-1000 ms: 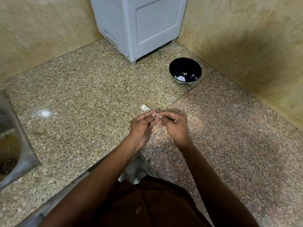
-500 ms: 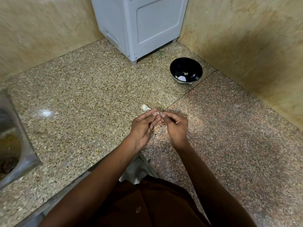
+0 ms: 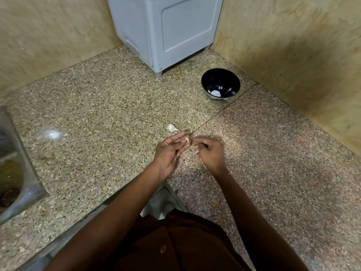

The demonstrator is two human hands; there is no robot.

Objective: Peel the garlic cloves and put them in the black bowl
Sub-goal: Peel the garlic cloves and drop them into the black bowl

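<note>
**Peeling in hand, a second clove waiting**

The person works a garlic clove (image 3: 187, 139) between both hands over the speckled granite counter (image 3: 93, 122). The left hand (image 3: 169, 151) pinches it at the fingertips, fingers long and only lightly bent; the right hand (image 3: 210, 153) is curled, its fingertips picking at the clove's skin. How much skin is off cannot be told. This looks like the peeling step, midway through the task: the black bowl (image 3: 220, 85) holds a few pale pieces, and one unpeeled clove (image 3: 172, 128) lies on the counter just beyond the left fingertips.

The next move likely calls for stripping the last of the skin, then a reach forward and right to drop the clove in the bowl. That path is open counter. The bowl sits near the corner, with the tan wall (image 3: 293, 61) to its right and a grey appliance (image 3: 166, 32) just behind-left. A steel sink (image 3: 25, 184) lies well apart on the left; the counter's front edge runs under the forearms.
</note>
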